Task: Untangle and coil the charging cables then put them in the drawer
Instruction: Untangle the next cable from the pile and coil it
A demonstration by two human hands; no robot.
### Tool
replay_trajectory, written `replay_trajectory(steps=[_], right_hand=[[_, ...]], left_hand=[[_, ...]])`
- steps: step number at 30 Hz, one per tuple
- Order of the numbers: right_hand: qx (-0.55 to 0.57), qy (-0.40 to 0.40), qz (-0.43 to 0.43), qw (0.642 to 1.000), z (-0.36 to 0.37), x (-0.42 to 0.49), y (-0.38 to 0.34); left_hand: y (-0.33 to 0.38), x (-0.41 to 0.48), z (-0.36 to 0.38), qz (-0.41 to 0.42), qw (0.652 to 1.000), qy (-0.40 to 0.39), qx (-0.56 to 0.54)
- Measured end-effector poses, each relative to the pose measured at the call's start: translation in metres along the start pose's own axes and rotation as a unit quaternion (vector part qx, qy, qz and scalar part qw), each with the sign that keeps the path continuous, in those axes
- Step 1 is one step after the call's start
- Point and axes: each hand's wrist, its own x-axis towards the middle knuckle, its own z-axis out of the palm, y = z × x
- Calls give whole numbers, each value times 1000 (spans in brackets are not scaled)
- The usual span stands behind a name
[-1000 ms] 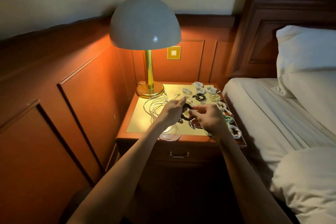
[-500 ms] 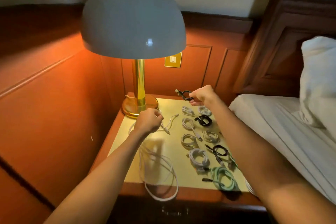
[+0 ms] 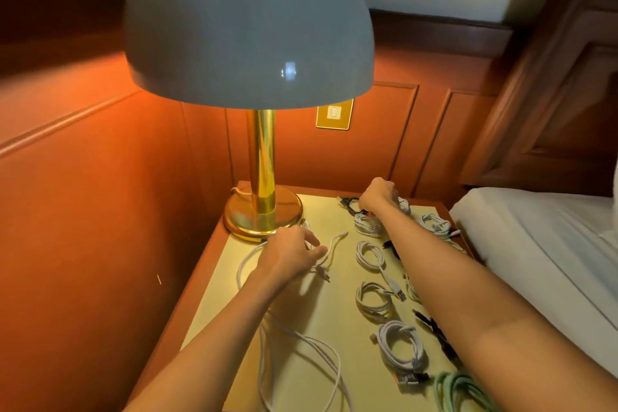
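Note:
My right hand is stretched to the far edge of the nightstand and holds a small coiled black cable down on it. My left hand rests with spread fingers on a long loose white cable that sprawls over the left half of the top. Several coiled white cables lie in rows on the right half. A coiled mint green cable sits at the near right corner. A black cable is partly hidden under my right forearm. The drawer is out of view.
A lamp with a brass stem and base and a big grey dome shade stands at the back left, close to my left hand. Wood panelling rises behind with a wall switch. A bed borders the right side.
My view moved in close over the nightstand. My right hand carried the black coil to the back edge and lowered it onto the top. My left hand opened over the loose white cable.

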Motion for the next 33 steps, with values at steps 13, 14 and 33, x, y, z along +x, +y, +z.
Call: replay_trajectory(steps=[13,14,33], right_hand=[[167,-183,-297,922,-64,-134,27],[244,-166,-270,916,-67,-148,32],[357,-386,-295,798,-123,-370,34]], left_hand=[[4,-36,-32,140,973,158,-93],[6,-41,-43,146,967,172,-114],[101,-215,-172,161,924,180,-297]])
